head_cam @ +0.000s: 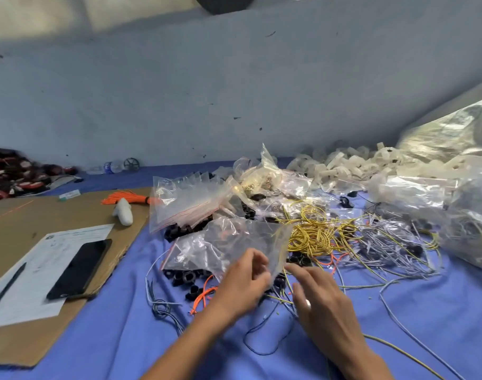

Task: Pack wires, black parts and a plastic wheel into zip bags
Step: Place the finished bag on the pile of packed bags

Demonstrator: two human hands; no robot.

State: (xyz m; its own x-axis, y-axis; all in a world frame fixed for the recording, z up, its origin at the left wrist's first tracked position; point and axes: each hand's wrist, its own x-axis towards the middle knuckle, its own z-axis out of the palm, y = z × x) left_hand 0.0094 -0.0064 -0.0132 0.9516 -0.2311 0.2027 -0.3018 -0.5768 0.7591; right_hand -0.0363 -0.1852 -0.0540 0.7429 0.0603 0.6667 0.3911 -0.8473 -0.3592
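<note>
Evidently the bag-filling step is in hand. Just left of the left hand (245,281) lie loose black parts (183,278) and an orange wire (204,294). That hand, blurred, seems to pinch the near edge of a clear zip bag (234,239) held up just beyond it. Beside it, the right hand (316,300) hovers with fingers spread, holding nothing. Yellow wires (313,237) sit beyond its fingertips. The next move likely calls for opening the bag's mouth and gathering pieces.
</note>
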